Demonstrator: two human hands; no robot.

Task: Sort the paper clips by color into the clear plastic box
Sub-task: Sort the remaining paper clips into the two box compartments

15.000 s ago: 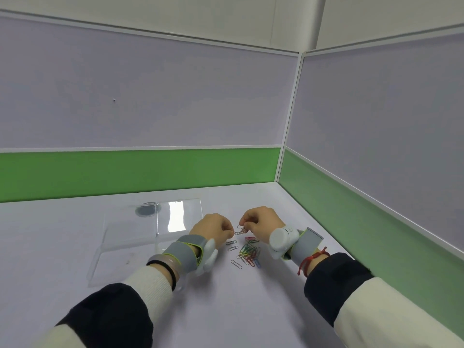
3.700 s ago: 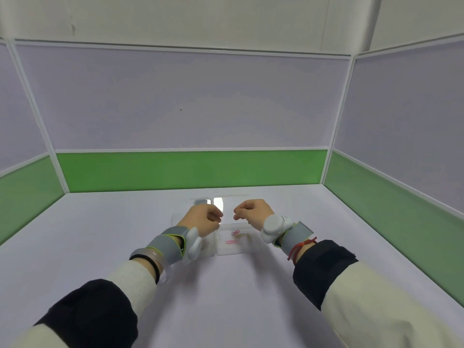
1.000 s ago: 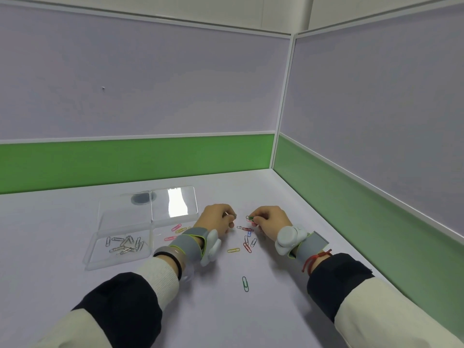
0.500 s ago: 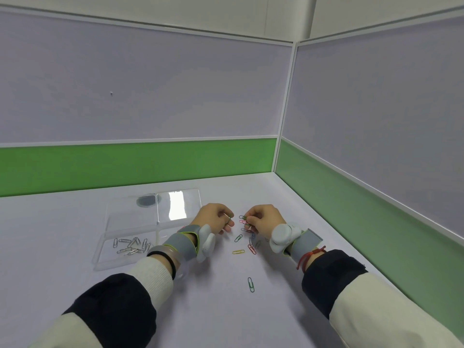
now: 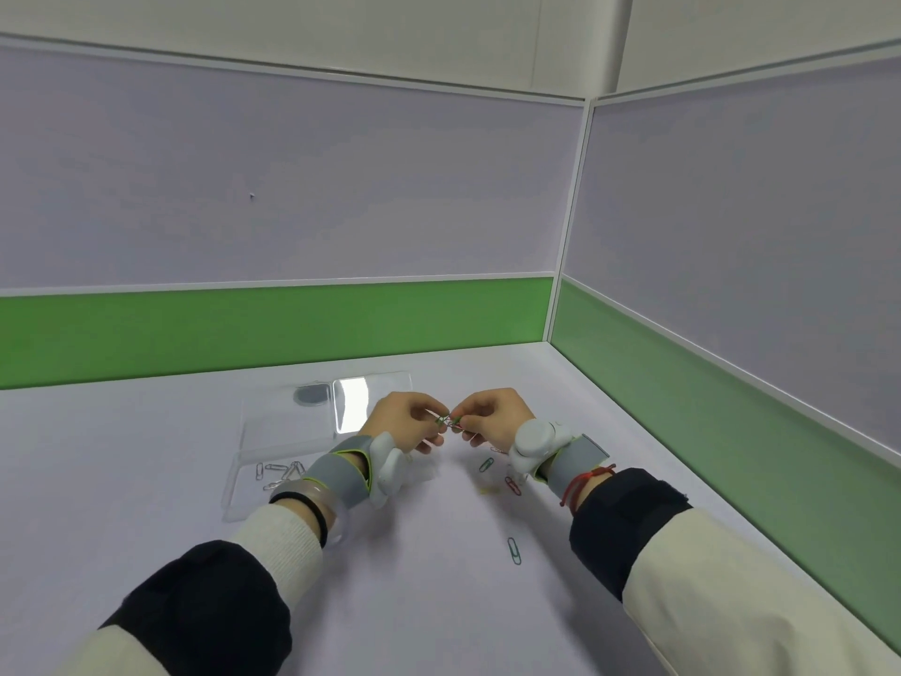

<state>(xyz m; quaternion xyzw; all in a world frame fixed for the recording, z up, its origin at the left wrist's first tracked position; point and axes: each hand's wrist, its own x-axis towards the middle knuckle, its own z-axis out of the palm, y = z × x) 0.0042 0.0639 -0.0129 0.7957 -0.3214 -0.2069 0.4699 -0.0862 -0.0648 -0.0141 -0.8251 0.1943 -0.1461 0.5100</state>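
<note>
My left hand (image 5: pixel 407 422) and my right hand (image 5: pixel 492 413) meet fingertip to fingertip above the table, both pinching green paper clips (image 5: pixel 448 421) that look hooked together. The clear plastic box (image 5: pixel 273 434) lies open to the left, with several silver clips (image 5: pixel 280 473) in its near compartment. Loose clips lie on the table: a green one (image 5: pixel 486 464) and a red one (image 5: pixel 512 485) under my right wrist, a faint yellow one (image 5: pixel 486 490), and a green one (image 5: pixel 514 550) nearer me.
The box's raised lid (image 5: pixel 373 397) catches glare behind my left hand. A dark round spot (image 5: pixel 312 395) shows through the box at the back. Green and lilac partition walls (image 5: pixel 682 383) close the table at the back and right.
My hands have lifted off the table and come together, with green clips between the fingertips. The view has shifted slightly; the loose clips lie where they were.
</note>
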